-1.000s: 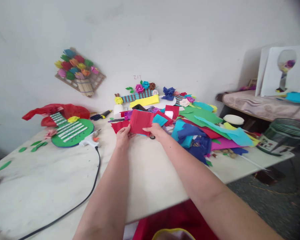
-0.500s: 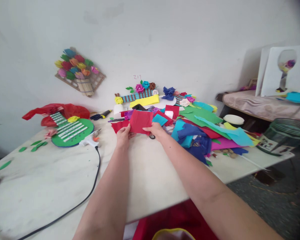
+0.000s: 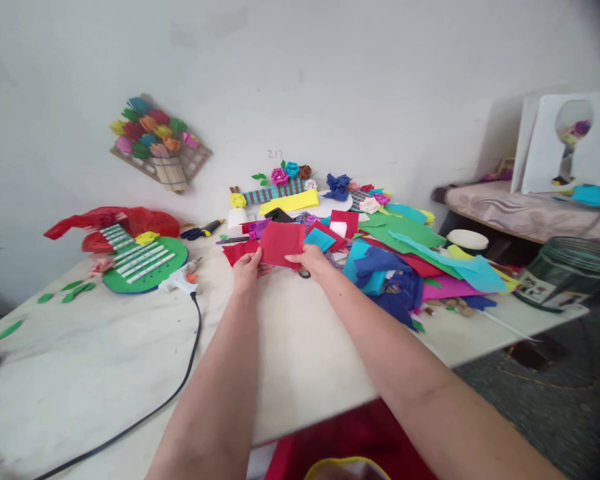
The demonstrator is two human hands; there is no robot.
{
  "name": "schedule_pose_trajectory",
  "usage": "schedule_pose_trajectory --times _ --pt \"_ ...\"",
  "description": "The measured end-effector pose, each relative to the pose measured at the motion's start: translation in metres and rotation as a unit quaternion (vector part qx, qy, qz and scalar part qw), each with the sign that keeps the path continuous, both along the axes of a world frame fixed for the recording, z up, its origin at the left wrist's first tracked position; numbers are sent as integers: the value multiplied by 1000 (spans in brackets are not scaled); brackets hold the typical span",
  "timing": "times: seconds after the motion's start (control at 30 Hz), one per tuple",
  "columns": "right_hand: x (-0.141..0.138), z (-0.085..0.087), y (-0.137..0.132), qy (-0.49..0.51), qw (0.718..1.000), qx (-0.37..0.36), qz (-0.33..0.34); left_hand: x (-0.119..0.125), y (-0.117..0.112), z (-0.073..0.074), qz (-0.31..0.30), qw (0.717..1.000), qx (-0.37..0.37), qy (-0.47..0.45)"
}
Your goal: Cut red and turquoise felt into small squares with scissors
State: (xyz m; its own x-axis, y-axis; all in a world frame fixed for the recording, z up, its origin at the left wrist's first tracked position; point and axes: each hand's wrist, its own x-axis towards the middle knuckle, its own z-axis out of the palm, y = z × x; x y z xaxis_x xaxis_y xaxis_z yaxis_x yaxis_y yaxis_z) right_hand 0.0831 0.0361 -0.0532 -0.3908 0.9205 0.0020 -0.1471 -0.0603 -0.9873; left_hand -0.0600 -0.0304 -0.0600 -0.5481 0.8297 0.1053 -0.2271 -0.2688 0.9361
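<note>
A square of red crepe paper (image 3: 283, 243) is held up over the middle of the table between my two hands. My left hand (image 3: 249, 268) pinches its lower left edge, with the thumb in front. On the right edge, my right hand (image 3: 315, 262) grips it with closed fingers. A dark scissor-like loop (image 3: 305, 273) shows just under my right hand; the rest of it is hidden. Behind my left hand lies another piece of red paper (image 3: 237, 251). A small light-blue paper piece (image 3: 321, 239) lies just beyond my right hand.
A white glue gun (image 3: 181, 280) with a black cord lies left, beside a green disc (image 3: 150, 280) with striped strips. Crumpled blue paper (image 3: 387, 273) and coloured sheets pile up at right. A glass jar (image 3: 563, 273) stands near the table's right edge. Black-and-yellow pliers (image 3: 210, 228) lie behind.
</note>
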Motion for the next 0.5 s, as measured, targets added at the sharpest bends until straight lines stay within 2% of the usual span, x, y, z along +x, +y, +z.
schedule_pose_trajectory --times 0.13,0.37,0.5 --pt "-2 0 1 6 1000 12 -12 2 -1 3 -19 1000 7 -24" --pt "-5 6 -6 18 999 13 -29 3 0 10 -82 989 -22 -121" --pt "-5 7 -7 27 999 10 -41 7 -2 10 -121 985 0 -120"
